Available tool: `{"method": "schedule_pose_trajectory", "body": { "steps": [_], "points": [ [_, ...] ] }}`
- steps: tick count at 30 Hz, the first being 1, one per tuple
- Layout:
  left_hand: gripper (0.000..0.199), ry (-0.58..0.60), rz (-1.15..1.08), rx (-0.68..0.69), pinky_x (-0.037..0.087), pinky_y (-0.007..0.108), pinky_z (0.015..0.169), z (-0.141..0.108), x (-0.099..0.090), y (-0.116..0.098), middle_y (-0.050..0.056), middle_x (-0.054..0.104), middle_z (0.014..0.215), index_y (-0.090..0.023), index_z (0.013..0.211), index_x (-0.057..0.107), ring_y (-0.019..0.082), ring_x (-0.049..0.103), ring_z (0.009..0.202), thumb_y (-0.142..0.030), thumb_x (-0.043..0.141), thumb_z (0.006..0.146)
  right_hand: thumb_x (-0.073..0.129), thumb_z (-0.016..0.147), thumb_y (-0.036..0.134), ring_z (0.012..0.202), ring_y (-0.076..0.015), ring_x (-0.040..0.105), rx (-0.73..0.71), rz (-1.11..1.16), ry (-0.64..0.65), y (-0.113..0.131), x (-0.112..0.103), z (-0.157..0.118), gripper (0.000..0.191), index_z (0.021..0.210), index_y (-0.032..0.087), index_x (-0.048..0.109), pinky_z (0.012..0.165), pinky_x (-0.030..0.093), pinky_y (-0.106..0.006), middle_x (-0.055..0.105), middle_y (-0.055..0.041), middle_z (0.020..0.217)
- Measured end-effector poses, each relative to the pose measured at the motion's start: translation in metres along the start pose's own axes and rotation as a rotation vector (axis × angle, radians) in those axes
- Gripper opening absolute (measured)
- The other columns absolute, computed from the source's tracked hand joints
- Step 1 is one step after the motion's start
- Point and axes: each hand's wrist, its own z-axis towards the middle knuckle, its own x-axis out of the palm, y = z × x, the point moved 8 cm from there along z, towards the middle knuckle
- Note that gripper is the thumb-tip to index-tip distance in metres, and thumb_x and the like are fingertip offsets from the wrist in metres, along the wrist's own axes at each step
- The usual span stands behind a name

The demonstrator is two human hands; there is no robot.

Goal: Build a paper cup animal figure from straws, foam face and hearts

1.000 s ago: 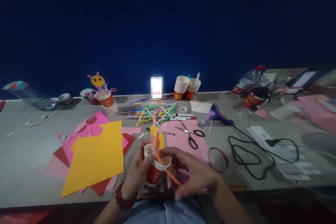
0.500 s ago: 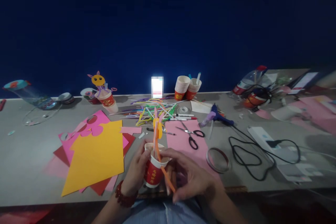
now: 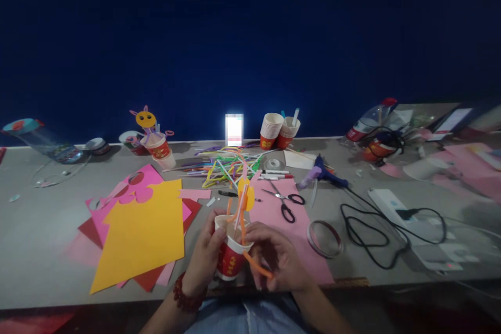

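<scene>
My left hand (image 3: 204,251) is wrapped round the left side of a red paper cup (image 3: 228,261) with a white rim, near the table's front edge. A striped straw (image 3: 239,211) stands in the cup, leaning right, with a yellow paper disc (image 3: 246,194) and pink paper ears at its top. An orange pipe cleaner (image 3: 258,265) bends through the cup's right side, and its outer end is pinched between the fingers of my right hand (image 3: 279,258). Another orange length rises inside the cup's left part.
Yellow paper (image 3: 152,235) tops a stack of coloured sheets on the left. Scissors (image 3: 284,201) lie on a pink sheet (image 3: 274,219), beside a tape roll (image 3: 324,239). Behind are coloured stems (image 3: 230,167), stacked cups (image 3: 272,130), a glue gun (image 3: 324,172), a finished-looking cup figure (image 3: 156,143) and a corded power strip (image 3: 391,214).
The straw and yellow disc have tipped to the right. My right hand has drawn the orange pipe cleaner's outer end rightward and slightly up. An orange length now shows at the cup's left.
</scene>
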Motion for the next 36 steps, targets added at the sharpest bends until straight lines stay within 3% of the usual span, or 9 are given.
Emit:
{"method": "schedule_pose_trajectory", "body": {
  "steps": [3, 6, 10, 16, 23, 27, 36],
  "points": [
    [0.022, -0.014, 0.014, -0.002, 0.050, 0.029, 0.066, 0.000, 0.001, -0.001, -0.001, 0.062, 0.082, -0.023, 0.101, 0.053, 0.018, 0.058, 0.070, -0.041, 0.053, 0.089, 0.081, 0.072, 0.056, 0.047, -0.0058, 0.061, -0.116, 0.082, -0.036, 0.008, 0.002, 0.000, 0.053, 0.112, 0.023, 0.069, 0.038, 0.043, -0.017, 0.061, -0.0097, 0.117],
    [0.022, -0.020, 0.038, 0.016, 0.050, 0.028, 0.069, -0.001, 0.002, -0.004, -0.002, 0.062, 0.083, -0.022, 0.100, 0.053, 0.018, 0.059, 0.073, -0.039, 0.056, 0.085, 0.084, 0.075, 0.041, 0.050, -0.0062, 0.064, -0.088, 0.093, -0.083, 0.006, 0.002, 0.000, 0.039, 0.107, 0.023, 0.068, 0.036, 0.043, -0.014, 0.064, -0.0071, 0.111],
    [0.024, 0.000, 0.024, -0.019, 0.049, 0.028, 0.067, -0.001, 0.004, 0.001, -0.002, 0.062, 0.081, -0.023, 0.102, 0.051, 0.018, 0.058, 0.070, -0.040, 0.057, 0.085, 0.090, 0.067, 0.037, 0.039, -0.0044, 0.058, 0.045, 0.189, -0.067, -0.001, 0.005, 0.000, 0.053, 0.109, 0.024, 0.061, 0.033, 0.040, -0.011, 0.069, 0.0010, 0.084],
    [0.026, 0.016, 0.006, -0.003, 0.048, 0.027, 0.066, -0.002, 0.003, 0.003, -0.002, 0.061, 0.083, -0.023, 0.103, 0.050, 0.017, 0.056, 0.070, -0.040, 0.059, 0.085, 0.095, 0.059, 0.032, 0.037, -0.0053, 0.057, 0.163, 0.252, -0.004, -0.003, 0.008, 0.000, 0.072, 0.118, 0.024, 0.054, 0.037, 0.043, -0.011, 0.066, 0.0076, 0.064],
    [0.028, -0.035, 0.104, 0.032, 0.048, 0.027, 0.067, -0.003, 0.000, -0.001, -0.002, 0.062, 0.081, -0.022, 0.104, 0.053, 0.017, 0.057, 0.070, -0.038, 0.060, 0.082, 0.092, 0.065, 0.030, 0.045, -0.0089, 0.065, 0.192, 0.291, 0.024, 0.000, 0.007, 0.000, 0.058, 0.110, 0.022, 0.055, 0.044, 0.051, -0.015, 0.067, 0.0071, 0.063],
    [0.033, -0.005, 0.115, 0.078, 0.048, 0.028, 0.067, -0.004, 0.002, -0.002, 0.000, 0.064, 0.085, -0.021, 0.107, 0.052, 0.018, 0.059, 0.072, -0.043, 0.062, 0.083, 0.094, 0.061, 0.027, 0.049, -0.0106, 0.068, 0.272, 0.261, 0.042, 0.002, 0.002, 0.000, 0.059, 0.104, 0.020, 0.055, 0.048, 0.057, -0.020, 0.071, 0.0034, 0.076],
    [0.034, 0.000, 0.176, 0.104, 0.047, 0.027, 0.067, -0.004, 0.004, -0.005, 0.000, 0.063, 0.085, -0.022, 0.105, 0.053, 0.018, 0.058, 0.072, -0.046, 0.062, 0.084, 0.092, 0.064, 0.024, 0.047, -0.0109, 0.067, 0.296, 0.147, 0.116, 0.014, -0.001, 0.006, 0.045, 0.096, 0.017, 0.062, 0.045, 0.054, -0.018, 0.068, 0.0036, 0.068]
  ]
}}
